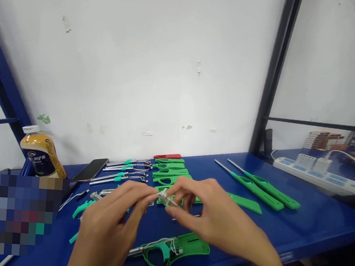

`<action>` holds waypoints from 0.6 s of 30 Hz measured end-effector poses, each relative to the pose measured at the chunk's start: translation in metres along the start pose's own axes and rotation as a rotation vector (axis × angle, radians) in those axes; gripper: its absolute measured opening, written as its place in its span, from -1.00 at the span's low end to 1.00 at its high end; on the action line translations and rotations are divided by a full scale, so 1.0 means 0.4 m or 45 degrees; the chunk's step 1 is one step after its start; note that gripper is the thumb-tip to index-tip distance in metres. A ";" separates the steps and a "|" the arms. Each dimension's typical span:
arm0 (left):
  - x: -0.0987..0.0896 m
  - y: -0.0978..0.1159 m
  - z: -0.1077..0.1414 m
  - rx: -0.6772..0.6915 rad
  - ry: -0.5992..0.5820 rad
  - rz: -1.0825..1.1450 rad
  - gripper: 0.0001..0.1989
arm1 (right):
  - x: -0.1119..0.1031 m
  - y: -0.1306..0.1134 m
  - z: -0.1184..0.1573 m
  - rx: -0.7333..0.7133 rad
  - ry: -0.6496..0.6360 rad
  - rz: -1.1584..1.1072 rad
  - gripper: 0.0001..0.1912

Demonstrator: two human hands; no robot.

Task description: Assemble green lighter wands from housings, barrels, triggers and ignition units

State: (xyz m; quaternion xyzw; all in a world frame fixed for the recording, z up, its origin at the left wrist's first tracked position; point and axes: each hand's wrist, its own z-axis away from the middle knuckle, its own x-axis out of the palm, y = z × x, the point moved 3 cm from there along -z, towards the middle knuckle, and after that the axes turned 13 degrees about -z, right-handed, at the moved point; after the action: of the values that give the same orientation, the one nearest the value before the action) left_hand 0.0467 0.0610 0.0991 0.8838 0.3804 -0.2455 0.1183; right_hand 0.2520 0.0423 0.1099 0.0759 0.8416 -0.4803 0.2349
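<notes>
In front of me, both hands meet over the table at a small clear plastic part (pixel 165 198), apparently a lighter's fuel tank. My right hand (pixel 210 206) grips its body between thumb and fingers. My left hand (pixel 113 217) is closed in a pinch at the part's left end; any smaller piece there is too small to name. Below them lies an open green lighter half-shell (pixel 195 247), holding a metal tube, white wires and a teal trigger (pixel 165 251). Left of my left hand are loose teal triggers (pixel 82 208) and clear parts (pixel 95 196), partly covered.
Several metal tubes with wires (pixel 122 177) lie in a row, beside stacked green half-shells (pixel 170 171) and a red one (pixel 167 156). Two long green lighters (pixel 258 191) rest at right. A phone (pixel 91 169), drink bottle (pixel 42 152) and power strip (pixel 308 170) stand around the blue table (pixel 311 223).
</notes>
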 end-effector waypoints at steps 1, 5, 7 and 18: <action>0.019 -0.001 0.004 0.001 -0.082 0.013 -0.83 | -0.014 0.010 0.003 0.036 0.010 0.123 -0.93; 0.105 0.004 0.044 0.035 -0.695 -0.015 -0.75 | -0.070 0.049 0.019 0.205 -0.005 0.345 -0.88; 0.130 0.009 0.066 0.045 -0.952 -0.015 -0.74 | -0.088 0.058 0.027 0.260 -0.032 0.361 -0.89; 0.096 -0.018 0.054 0.168 -0.867 0.044 -0.67 | -0.033 0.064 0.024 0.081 -0.238 0.332 -0.89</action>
State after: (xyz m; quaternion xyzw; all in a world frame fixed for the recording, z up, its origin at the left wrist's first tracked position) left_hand 0.0568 0.0810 0.0602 0.7631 0.2874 -0.5484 0.1852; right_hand 0.2756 0.0491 0.0920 0.1468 0.7836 -0.4770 0.3701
